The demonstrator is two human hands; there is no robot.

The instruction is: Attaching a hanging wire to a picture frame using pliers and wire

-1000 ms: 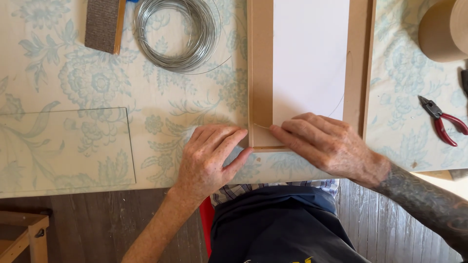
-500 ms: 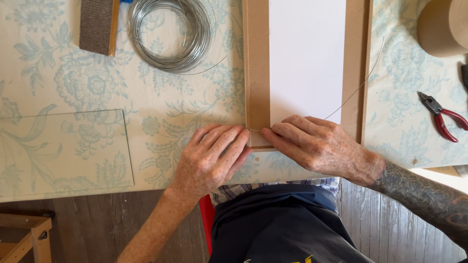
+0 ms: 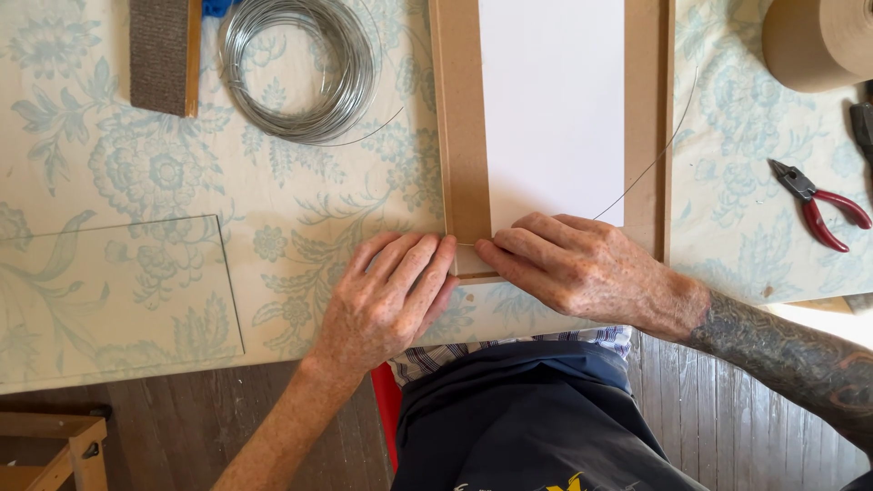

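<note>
1. Pale floral tablecloth (image 3: 182,182) covers the work table; dark wood floor planks show along the bottom of the frame.
2. Picture frame (image 3: 462,136), brown board with a white backing panel (image 3: 551,109), lies flat at upper centre, its near end close to the table edge.
3. Left hand (image 3: 386,305) rests flat, fingers extended and together, with the fingertips pressing on the frame's lower left corner. It grips nothing.
4. Right hand (image 3: 582,268) lies over the frame's bottom rail, fingers bent and pointing left, fingertips meeting those of the left hand at the corner. Whether it pinches anything cannot be told.
5. Thin wire strand (image 3: 655,155) runs from the right hand's knuckles diagonally up toward the frame's right rail.
6. Coil of silver wire (image 3: 300,68) sits at upper left centre, just beside a grey-faced block (image 3: 164,55) with a wooden edge.
7. Clear glass pane (image 3: 118,291) lies at lower left on the cloth.
8. Red-handled pliers (image 3: 818,205) lie at right, well apart from the frame.
9. Roll of brown paper tape (image 3: 818,41) occupies the upper right corner.
</note>
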